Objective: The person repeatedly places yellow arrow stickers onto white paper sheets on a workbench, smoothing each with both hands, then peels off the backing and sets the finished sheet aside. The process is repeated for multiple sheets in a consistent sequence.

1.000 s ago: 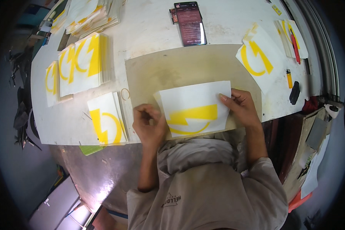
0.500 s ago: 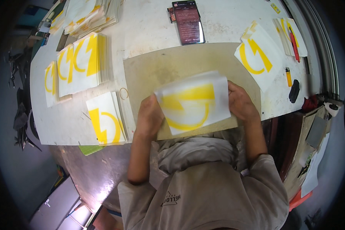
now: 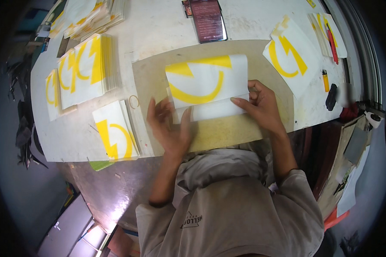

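A white paper sheet (image 3: 210, 81) with a yellow curved print is in front of me, its near part turned over into a plain white flap (image 3: 221, 109). My right hand (image 3: 263, 105) grips its right edge, the thumb lying on the flap. At the left edge, my left hand (image 3: 171, 128) has its fingers spread, with the thumb over the flap's left end; it looks slightly blurred. Beneath lies a yellow-stained, beige work mat (image 3: 218, 135).
Stacks of yellow-printed papers (image 3: 88, 64) stand at the left, with a smaller pile (image 3: 116, 132) nearer me. A phone (image 3: 208, 21) lies at the back. On the right are printed sheets (image 3: 287, 58), a red pen (image 3: 332, 43), a yellow lighter (image 3: 325, 81) and a black object (image 3: 331, 100).
The sheet has moved slightly away from me, and its near part now shows as a folded flap. My left hand's fingers have spread; my right thumb has come onto the flap.
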Tool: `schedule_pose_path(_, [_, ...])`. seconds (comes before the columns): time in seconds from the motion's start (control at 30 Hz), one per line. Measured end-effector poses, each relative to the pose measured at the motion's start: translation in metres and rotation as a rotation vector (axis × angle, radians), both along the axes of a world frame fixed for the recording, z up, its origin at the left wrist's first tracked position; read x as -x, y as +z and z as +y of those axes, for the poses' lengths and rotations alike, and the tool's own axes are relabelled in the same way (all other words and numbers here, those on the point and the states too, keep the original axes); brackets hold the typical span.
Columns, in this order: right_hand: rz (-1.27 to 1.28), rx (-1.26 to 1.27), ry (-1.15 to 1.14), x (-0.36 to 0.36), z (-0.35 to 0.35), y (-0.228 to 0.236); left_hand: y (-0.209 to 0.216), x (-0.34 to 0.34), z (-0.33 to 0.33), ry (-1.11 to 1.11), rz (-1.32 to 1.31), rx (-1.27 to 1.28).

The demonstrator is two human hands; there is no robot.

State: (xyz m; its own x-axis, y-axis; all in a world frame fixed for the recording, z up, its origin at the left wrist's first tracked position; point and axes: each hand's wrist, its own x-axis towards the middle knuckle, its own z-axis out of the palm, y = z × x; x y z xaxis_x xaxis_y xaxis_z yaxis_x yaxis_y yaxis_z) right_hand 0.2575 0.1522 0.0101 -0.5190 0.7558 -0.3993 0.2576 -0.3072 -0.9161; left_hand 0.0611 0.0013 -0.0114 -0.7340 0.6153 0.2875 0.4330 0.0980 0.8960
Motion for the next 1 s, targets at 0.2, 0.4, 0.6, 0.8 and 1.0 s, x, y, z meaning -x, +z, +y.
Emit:
schedule_pose_path(0.2, [-0.077,-0.023,-0.039,0.012,-0.004,0.008,0.009,-0.019,-0.007,-0.436,0.637,0.209])
schedule_pose_path(0.4, [-0.233,-1.089,0.025,-0.004,-0.048,0.004,0.007,-0.022,-0.01,-0.447,0.6,0.342])
schedule_pose_path(0.6, [-0.387,-1.191,0.347,-0.01,-0.069,-0.019,0.001,-0.021,-0.029,-0.527,0.568,0.469])
schedule_pose_path(0.8, [-0.498,-1.158,0.343,0.002,-0.091,-0.012,0.009,-0.017,-0.043,-0.622,0.634,0.629])
schedule_pose_path(1.0, [-0.652,-1.187,0.145,-0.039,-0.081,-0.007,-0.001,-0.039,-0.041,-0.601,0.472,0.554])
